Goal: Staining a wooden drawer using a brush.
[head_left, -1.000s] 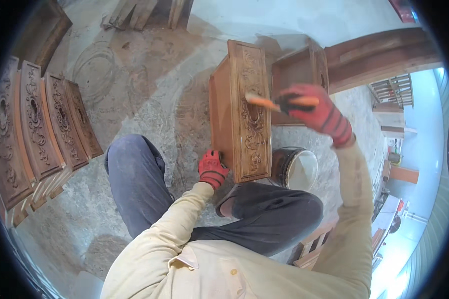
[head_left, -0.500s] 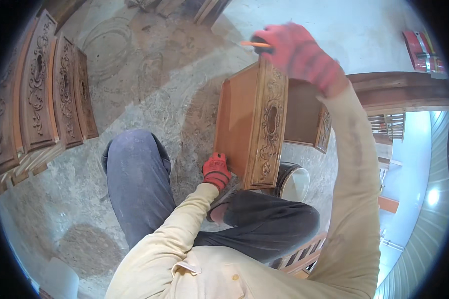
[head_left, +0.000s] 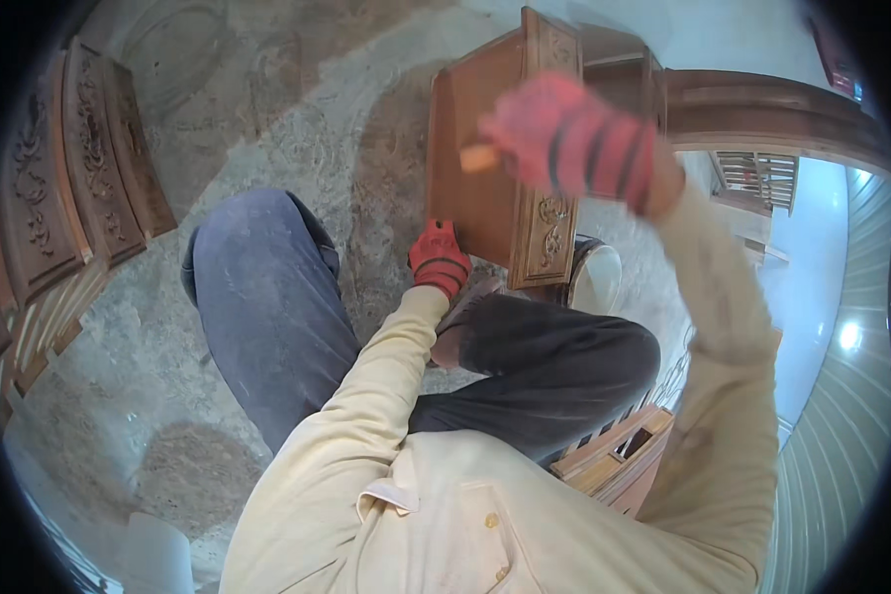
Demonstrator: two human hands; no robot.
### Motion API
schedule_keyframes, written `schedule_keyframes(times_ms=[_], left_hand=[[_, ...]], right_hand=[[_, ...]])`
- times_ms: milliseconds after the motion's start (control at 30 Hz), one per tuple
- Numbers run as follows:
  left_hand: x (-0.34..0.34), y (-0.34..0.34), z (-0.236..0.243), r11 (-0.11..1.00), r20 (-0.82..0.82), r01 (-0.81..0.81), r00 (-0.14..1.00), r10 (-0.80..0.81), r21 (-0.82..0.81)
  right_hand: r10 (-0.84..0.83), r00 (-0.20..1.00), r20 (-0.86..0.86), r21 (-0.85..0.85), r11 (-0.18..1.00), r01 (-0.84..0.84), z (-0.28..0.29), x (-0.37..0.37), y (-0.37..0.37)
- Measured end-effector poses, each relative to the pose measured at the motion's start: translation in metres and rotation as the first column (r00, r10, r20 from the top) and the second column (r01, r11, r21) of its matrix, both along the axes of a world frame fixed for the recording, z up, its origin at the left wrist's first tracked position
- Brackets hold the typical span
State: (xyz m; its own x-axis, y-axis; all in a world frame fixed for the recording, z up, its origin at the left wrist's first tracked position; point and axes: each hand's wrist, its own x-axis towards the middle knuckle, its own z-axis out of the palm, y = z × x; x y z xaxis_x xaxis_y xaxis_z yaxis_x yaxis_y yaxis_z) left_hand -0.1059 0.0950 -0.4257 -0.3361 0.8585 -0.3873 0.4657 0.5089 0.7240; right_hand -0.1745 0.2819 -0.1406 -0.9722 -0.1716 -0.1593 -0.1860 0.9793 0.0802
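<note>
A brown wooden drawer (head_left: 470,109) with a carved front stands tilted ahead of my legs. My left hand (head_left: 440,261), in a red glove, is closed on its near lower corner. Above the carved front, my right hand (head_left: 574,139), also gloved in red, is blurred by motion. Its closed fingers hold a small flat orange piece (head_left: 480,157), whose kind I cannot make out. Part of the carving (head_left: 552,220) shows below the right hand; the middle of the front is hidden behind it.
Several carved drawers (head_left: 94,148) stand in a row at the left. Behind the held drawer is another wooden drawer (head_left: 614,94). A round bucket (head_left: 596,277) sits just beyond my right leg. A slatted wooden piece (head_left: 614,450) lies by my right side.
My right hand has come down and nearer with the orange piece, from the drawer's far top end to over its carved front. The left hand keeps its grip; the whole view has shifted.
</note>
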Motion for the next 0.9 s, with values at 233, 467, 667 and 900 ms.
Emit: schedule_keyframes(times_ms=[233, 467, 667, 900], left_hand=[[-0.003, -0.001, 0.002, 0.995, -0.033, 0.097, 0.995, -0.096, 0.017], [-0.015, -0.002, 0.008, 0.972, -0.116, 0.213, 0.973, -0.201, 0.101], [-0.022, 0.011, 0.023, 0.954, -0.105, 0.3, 0.949, -0.296, 0.023], [-0.027, 0.011, 0.027, 0.943, -0.168, 0.331, 0.929, -0.328, -0.012]], right_hand=[[-0.374, 0.878, 0.299, -0.177, 0.882, 0.436, 0.079, 0.067, -0.079], [-0.972, 0.078, 0.223, -0.761, -0.124, 0.637, 0.071, 0.117, -0.031], [-0.994, -0.078, 0.075, -0.575, -0.107, 0.811, 0.027, 0.136, 0.023], [-0.96, 0.27, 0.076, -0.469, 0.205, 0.859, 0.042, 0.11, 0.004]])
